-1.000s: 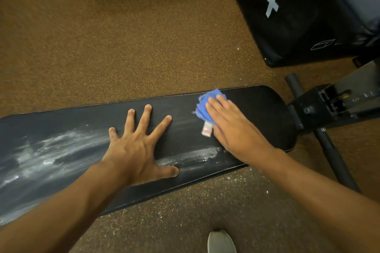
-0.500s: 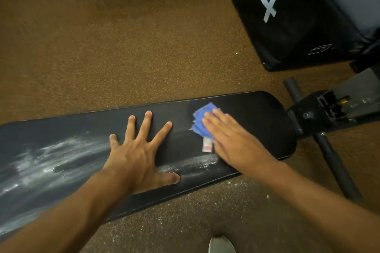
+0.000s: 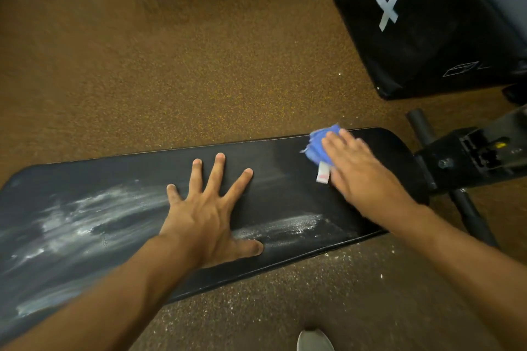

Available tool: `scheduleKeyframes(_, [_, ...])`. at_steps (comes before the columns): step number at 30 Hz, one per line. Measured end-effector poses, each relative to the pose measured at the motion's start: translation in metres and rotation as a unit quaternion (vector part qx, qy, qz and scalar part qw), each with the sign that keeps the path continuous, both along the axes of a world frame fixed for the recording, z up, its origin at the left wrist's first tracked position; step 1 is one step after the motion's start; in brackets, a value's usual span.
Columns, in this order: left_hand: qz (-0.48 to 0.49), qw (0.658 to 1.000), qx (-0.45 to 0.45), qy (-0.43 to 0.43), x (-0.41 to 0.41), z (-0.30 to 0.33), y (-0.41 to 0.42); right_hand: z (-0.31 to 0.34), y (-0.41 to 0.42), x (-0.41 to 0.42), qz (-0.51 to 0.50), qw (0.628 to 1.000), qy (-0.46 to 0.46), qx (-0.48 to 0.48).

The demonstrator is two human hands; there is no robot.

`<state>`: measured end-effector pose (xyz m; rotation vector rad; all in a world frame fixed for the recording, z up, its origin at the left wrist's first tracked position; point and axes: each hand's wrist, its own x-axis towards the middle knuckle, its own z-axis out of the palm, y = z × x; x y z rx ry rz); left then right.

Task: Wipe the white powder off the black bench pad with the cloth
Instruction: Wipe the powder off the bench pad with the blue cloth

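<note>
The long black bench pad (image 3: 285,179) runs from the lower left to the right. White powder (image 3: 94,214) is smeared thickly over its left part, and a thinner streak of powder (image 3: 288,225) lies near the front edge. My left hand (image 3: 208,214) rests flat on the pad's middle, fingers spread, holding nothing. My right hand (image 3: 359,168) presses a blue cloth (image 3: 319,145) flat against the pad's right end near the far edge. A white tag (image 3: 322,175) hangs from the cloth. Most of the cloth is hidden under the palm.
A large black padded box (image 3: 427,37) with white numerals stands at the upper right. The bench's black frame and round bars (image 3: 467,159) extend to the right. Speckled brown floor (image 3: 171,65) surrounds the bench, with powder specks in front. A shoe tip (image 3: 313,340) shows at the bottom.
My right hand has slid the cloth toward the pad's right end and far edge. My left hand has stayed planted on the pad.
</note>
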<state>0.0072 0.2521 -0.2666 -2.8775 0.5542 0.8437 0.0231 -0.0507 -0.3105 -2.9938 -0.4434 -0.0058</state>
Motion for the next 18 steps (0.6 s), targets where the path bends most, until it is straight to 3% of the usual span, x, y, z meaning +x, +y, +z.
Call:
scheduleKeyframes(2, [-0.002, 1.000, -0.002, -0.006, -0.001, -0.003, -0.001, -0.004, 0.008, 0.029, -0.083, 0.996, 0.008, 0.013])
scheduleKeyframes(4, [-0.001, 1.000, -0.005, -0.012, -0.001, -0.004, -0.001, -0.004, 0.040, 0.042, -0.102, 0.994, -0.001, 0.034])
scheduleKeyframes(7, [-0.001, 1.000, -0.004, -0.015, 0.000, -0.003, 0.000, 0.000, 0.070, 0.012, 0.025, 0.999, -0.012, 0.038])
scheduleKeyframes(10, [-0.001, 1.000, -0.009, -0.011, 0.000, -0.001, 0.000, 0.005, 0.044, -0.025, 0.107, 0.994, 0.012, 0.004])
scheduleKeyframes(13, [-0.002, 1.000, -0.026, -0.016, -0.002, 0.001, 0.003, 0.003, 0.009, -0.006, 0.025, 1.000, 0.011, 0.008])
scheduleKeyframes(16, [0.006, 0.998, -0.057, -0.036, -0.005, 0.007, 0.012, 0.002, 0.024, 0.032, -0.090, 0.995, 0.011, 0.031])
scheduleKeyframes(18, [0.008, 0.996, -0.058, -0.061, -0.007, 0.014, 0.027, 0.002, 0.053, 0.033, -0.084, 0.995, -0.006, 0.044])
